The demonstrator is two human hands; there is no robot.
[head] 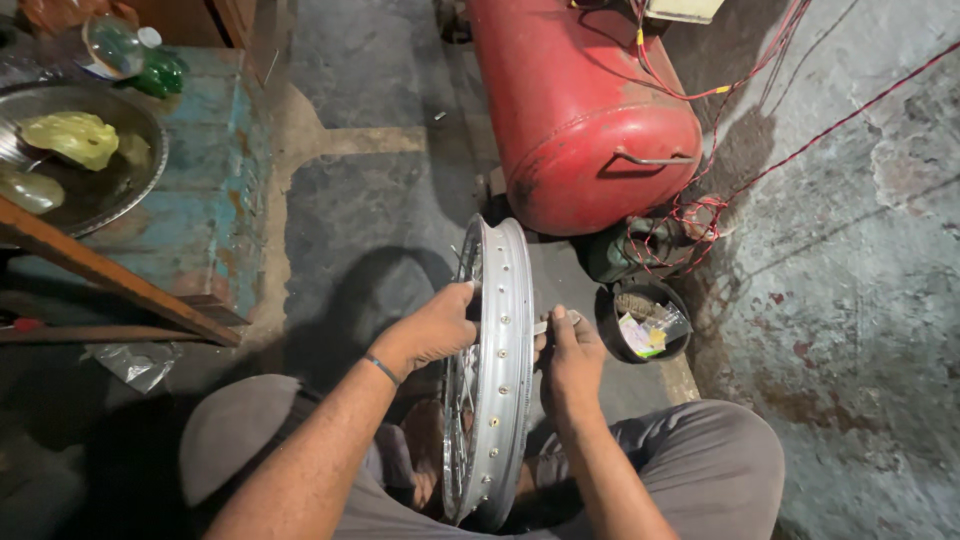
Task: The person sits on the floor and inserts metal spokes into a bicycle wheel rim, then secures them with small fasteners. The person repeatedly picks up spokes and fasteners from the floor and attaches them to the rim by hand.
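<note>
A silver spoked wheel rim [500, 330] stands upright between my knees, its edge toward me and a row of holes along its outer band. My left hand [432, 328] grips the rim's left side, with a thin band on that wrist. My right hand [570, 352] is closed around a small metal tool [548, 324] held against the rim's right side. Thin spokes [462, 385] show inside the rim beside my left hand. My grey trousers frame the rim at the bottom.
A red cylindrical tank [585, 110] lies ahead with red wires [700, 200] trailing beside it. A small dark bowl [645, 325] of bits sits right of the rim. At left, a blue wooden box [215, 190] carries a metal basin [95, 160] and a green bottle [140, 50]. Rough wall at right.
</note>
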